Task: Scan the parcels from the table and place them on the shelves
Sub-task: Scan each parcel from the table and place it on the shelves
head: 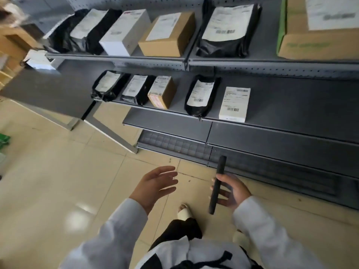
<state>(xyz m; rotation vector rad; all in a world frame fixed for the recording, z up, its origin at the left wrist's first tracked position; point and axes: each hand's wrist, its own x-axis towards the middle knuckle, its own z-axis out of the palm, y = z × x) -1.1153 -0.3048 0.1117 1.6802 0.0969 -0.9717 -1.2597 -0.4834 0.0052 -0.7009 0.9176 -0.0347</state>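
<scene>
My left hand [157,183] hangs empty and slack, my right hand [232,191] grasps the black scanner [217,185]; I'd turn toward the table [58,90] at upper left for another parcel.

A parcel depot or stockroom.
Grey metal shelves [272,62] with pegboard backs carry labelled parcels [169,33] in rows; a dark bench [50,88] stands on tiled floor [58,171].
</scene>
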